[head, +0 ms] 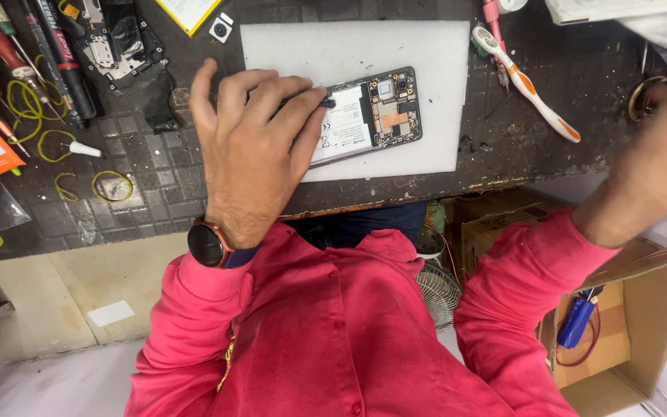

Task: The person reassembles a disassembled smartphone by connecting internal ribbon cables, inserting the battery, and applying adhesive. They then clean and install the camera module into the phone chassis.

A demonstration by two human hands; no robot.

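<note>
Under left-hand grip (260, 139), opened phone (372, 112).

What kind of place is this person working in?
Most likely a phone repair bench. An opened phone lies on a white mat under the left hand, with screwdrivers and a toothbrush nearby.

Bright, even light; right hand (661, 147) motion-blurred.
</note>
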